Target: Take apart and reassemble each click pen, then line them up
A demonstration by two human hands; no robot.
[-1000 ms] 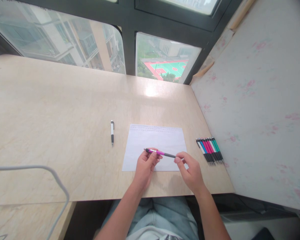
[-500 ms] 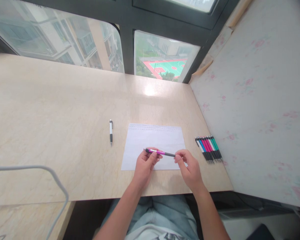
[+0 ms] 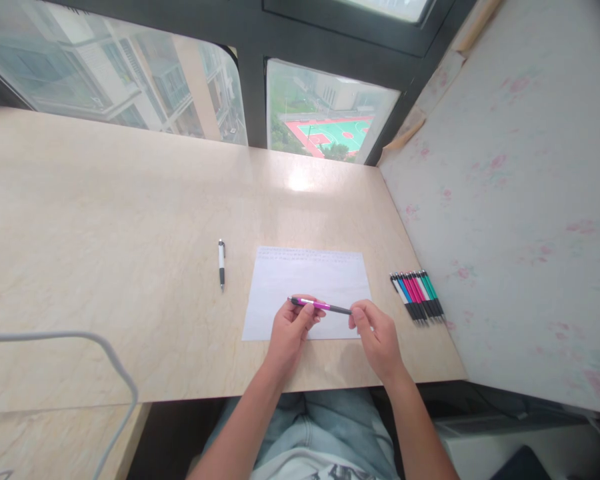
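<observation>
Both hands hold one pink and black pen (image 3: 321,306) level above a white sheet of paper (image 3: 307,283). My left hand (image 3: 291,333) pinches the pink barrel near its left end. My right hand (image 3: 375,340) pinches the black tip end with fingers closed. The sheet lies flat on the beige desk (image 3: 130,233), with faint lines along its far edge.
A white and black pen (image 3: 221,263) lies alone left of the sheet. A row of several pens (image 3: 419,297), white, blue, pink and green, lies at the desk's right edge by the wall. A grey cable (image 3: 80,347) loops over the near left. Windows run along the far side.
The hands and the pen have barely moved; the view has shifted slightly. The grip on the pen is the same.
</observation>
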